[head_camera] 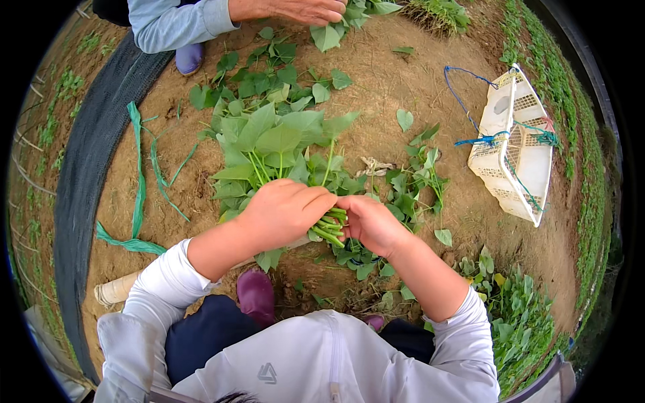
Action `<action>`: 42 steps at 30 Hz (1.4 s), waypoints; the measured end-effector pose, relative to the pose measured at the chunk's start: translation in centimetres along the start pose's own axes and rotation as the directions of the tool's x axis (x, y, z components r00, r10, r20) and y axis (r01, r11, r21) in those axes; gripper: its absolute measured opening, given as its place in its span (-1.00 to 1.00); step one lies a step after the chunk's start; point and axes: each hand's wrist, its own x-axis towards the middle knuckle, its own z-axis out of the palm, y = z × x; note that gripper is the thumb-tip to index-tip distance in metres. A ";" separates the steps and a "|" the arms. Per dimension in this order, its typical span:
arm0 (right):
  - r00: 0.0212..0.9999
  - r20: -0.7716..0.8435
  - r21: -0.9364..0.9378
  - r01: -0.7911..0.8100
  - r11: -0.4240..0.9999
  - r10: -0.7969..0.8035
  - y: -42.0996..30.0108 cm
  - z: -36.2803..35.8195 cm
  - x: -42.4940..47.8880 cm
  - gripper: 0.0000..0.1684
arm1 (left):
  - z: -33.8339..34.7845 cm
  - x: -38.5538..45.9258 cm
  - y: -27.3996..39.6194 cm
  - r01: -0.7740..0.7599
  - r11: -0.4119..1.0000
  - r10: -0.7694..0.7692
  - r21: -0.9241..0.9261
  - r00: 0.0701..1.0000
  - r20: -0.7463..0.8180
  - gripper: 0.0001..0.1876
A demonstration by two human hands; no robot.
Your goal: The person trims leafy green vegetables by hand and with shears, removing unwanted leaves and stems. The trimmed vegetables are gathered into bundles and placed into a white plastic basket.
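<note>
My left hand (287,211) is closed around a bunch of leafy green stems (329,226), whose cut ends stick out toward the right. The broad leaves (277,138) of the bunch fan out ahead of it, over more greens on the soil. At the stem ends, my right hand (373,224) has its fingers curled against them; its fingertips are partly hidden, and whether it grips a stem cannot be told. A loose pile of the same leaves (287,75) lies farther ahead. Other cut shoots (415,186) rest to the right of my hands.
Another person's hand (302,11) touches leaves at the top. A white plastic crate (526,151) with blue and green cords lies tipped at right. Green plastic strips (137,176) and black mesh cloth (95,146) lie at left. A pale pole (116,291) is near my left arm.
</note>
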 end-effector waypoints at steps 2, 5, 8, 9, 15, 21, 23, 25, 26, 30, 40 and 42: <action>0.989 -0.062 -0.212 0.115 0.971 -0.130 0.5 0.2 0.1 -0.68 | 0.6 -0.4 -0.1 0.052 0.998 -0.050 -0.044 0.998 0.040 -0.69; 0.797 -0.229 -0.577 0.351 0.737 -0.559 0.4 -0.6 0.5 -0.68 | 0.4 -0.2 -0.3 0.272 0.956 -0.252 -0.113 0.954 0.162 -0.73; 0.848 -0.093 -0.802 0.247 0.544 -0.522 0.8 -4.1 0.6 -0.65 | 0.3 0.1 -1.8 0.677 0.648 -0.627 -0.350 0.735 0.259 -0.82; 0.886 -0.008 -0.879 0.215 0.426 -0.464 0.9 -5.3 0.4 -0.64 | -0.3 0.4 -2.5 0.806 0.337 -0.754 -0.487 0.541 0.374 -0.84; 0.577 -0.558 -0.827 -0.439 0.350 -0.596 -0.6 -19.9 -1.6 -0.75 | -2.0 0.1 -6.1 0.530 0.014 -0.827 -0.848 0.483 0.288 -0.83; 0.550 -0.482 -0.870 -0.391 0.299 -0.682 1.8 -24.7 -0.8 -0.76 | -1.8 -0.3 -6.4 0.476 -0.181 -0.781 -0.861 0.462 0.420 -0.82; 0.479 -0.360 -0.933 -0.189 0.307 -0.801 -0.7 -22.5 -1.0 -0.77 | -1.8 -0.5 -6.0 0.466 -0.172 -0.799 -0.868 0.449 0.400 -0.81; 0.535 -0.406 -0.826 0.131 0.548 -0.741 -3.2 -18.9 -1.3 -0.80 | -1.7 -0.7 -5.8 0.494 -0.085 -0.784 -0.866 0.503 0.364 -0.81; 0.578 -0.391 -0.713 0.301 0.633 -0.716 -4.2 -16.5 -1.6 -0.79 | -2.0 -0.6 -5.7 0.531 -0.052 -0.761 -0.846 0.527 0.378 -0.80; 0.758 -0.121 -0.055 0.640 0.767 -0.641 -4.8 -9.8 -1.0 -0.73 | -1.8 1.3 -3.8 0.586 -0.001 -0.689 -0.810 0.587 0.426 -0.81; 0.807 0.220 -0.371 0.589 0.718 -0.548 -2.0 -1.1 2.0 -0.75 | -0.9 2.4 -1.5 0.612 0.077 -0.648 -0.787 0.630 0.427 -0.73; 0.811 0.207 -0.434 0.578 0.691 -0.547 -2.1 -1.4 1.9 -0.75 | -0.9 1.9 -1.3 0.626 0.197 -0.672 -0.754 0.647 0.361 -0.75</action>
